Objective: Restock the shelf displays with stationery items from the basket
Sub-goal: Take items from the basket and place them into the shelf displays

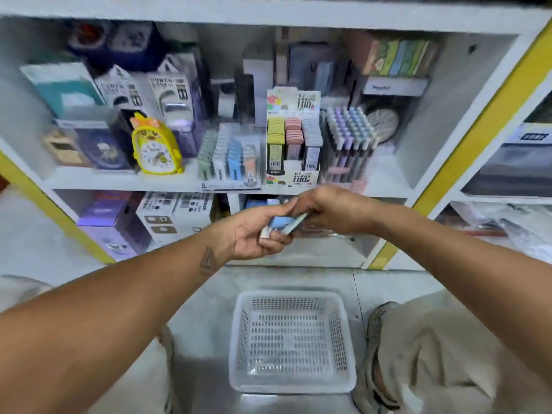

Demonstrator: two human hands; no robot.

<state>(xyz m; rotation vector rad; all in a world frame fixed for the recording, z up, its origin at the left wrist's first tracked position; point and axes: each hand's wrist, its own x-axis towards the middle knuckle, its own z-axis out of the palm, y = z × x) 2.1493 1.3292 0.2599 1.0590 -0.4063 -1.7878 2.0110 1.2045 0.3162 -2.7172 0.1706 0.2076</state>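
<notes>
- At frame centre, your left hand (257, 231) curls its fingers around a small stack of stationery packs (283, 225).
- Your right hand (331, 209) pinches the stack's upper end.
- The white basket (245, 324) sits on the floor at lower centre.
- The shelf displays (294, 144) stand just above your hands.

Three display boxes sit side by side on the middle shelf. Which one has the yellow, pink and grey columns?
The middle display box, with the printed "100" header card. The left display box holds green, white, blue and orange pieces; the right display box holds upright pastel pens.
</notes>
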